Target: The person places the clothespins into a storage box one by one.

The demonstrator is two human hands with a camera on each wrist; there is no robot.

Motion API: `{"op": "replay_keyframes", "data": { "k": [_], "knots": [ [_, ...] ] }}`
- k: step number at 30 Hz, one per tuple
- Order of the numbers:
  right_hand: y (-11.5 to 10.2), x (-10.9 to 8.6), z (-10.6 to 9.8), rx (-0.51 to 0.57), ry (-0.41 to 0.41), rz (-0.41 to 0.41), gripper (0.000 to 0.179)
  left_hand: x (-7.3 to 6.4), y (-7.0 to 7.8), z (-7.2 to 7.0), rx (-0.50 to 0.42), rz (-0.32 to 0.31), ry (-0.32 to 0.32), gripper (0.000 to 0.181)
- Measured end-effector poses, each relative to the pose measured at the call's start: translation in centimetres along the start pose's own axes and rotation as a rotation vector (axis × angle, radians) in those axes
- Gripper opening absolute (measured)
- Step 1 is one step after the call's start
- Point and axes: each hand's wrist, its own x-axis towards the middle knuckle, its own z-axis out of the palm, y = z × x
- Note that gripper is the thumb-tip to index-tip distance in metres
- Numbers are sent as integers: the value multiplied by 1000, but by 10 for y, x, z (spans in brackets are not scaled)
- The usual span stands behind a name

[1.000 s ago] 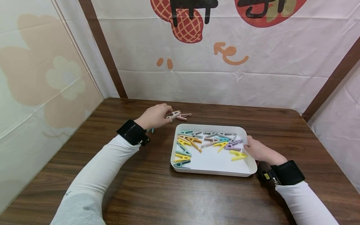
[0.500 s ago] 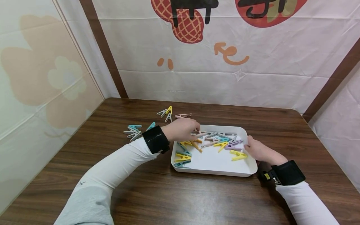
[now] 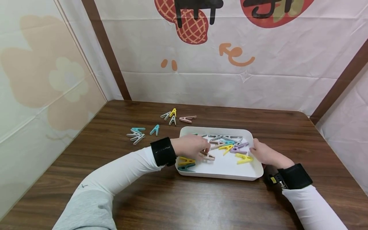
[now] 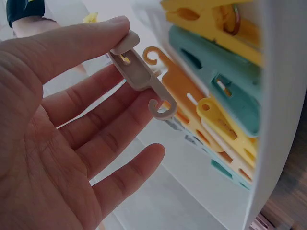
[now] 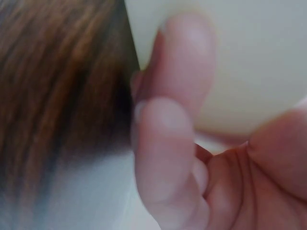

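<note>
My left hand [image 3: 191,147] is over the left part of the white tray [image 3: 221,176]. It pinches a pale beige clothespin [image 4: 136,72] between thumb and forefinger, while the other fingers spread loosely in the left wrist view. In the head view that clothespin [image 3: 207,156] shows low above the tray floor. My right hand [image 3: 265,154] grips the tray's right rim, with thumb at the inside and fingers curled against the outer side. Inside the tray lie several clothespins in yellow [image 3: 243,158], purple [image 3: 238,150], teal [image 3: 187,167] and grey; my left hand hides some of them.
On the table behind and left of the tray lie more clothespins: a pink one [image 3: 187,119], a yellow one [image 3: 173,112], a blue one [image 3: 154,129], and a small cluster [image 3: 136,135]. A printed cloth [image 3: 201,86] hangs behind the wooden table [image 3: 189,204].
My left hand has carried a clothespin from the back of the table into the tray, then toward the tray's front left. My right hand stays on the rim.
</note>
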Motion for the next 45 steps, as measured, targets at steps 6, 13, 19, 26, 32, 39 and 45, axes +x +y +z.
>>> {"op": "replay_keyframes", "data": {
  "k": [6, 13, 19, 26, 32, 39, 45],
  "knots": [
    [0, 0, 0, -26, 11, -16, 46, 1, -2, 6, 1, 30, -7, 12],
    [-1, 1, 0, -35, 20, -21, 46, 2, -4, 9, -16, 22, -27, 13],
    [-1, 0, -2, -21, 21, -32, 43, 4, -4, 10, -38, 34, -34, 13],
    [0, 0, -1, -22, 18, -20, 46, 4, -5, 12, -32, -11, -37, 18],
    [1, 0, 0, -21, 22, -29, 43, 4, -5, 14, 3, -74, -37, 19],
    [1, 2, 1, -25, 22, -19, 43, 3, -6, 16, 28, -103, -34, 21],
    [0, 2, 1, -23, 20, -6, 43, -1, -6, 14, 2, -94, -29, 24]
  ]
}}
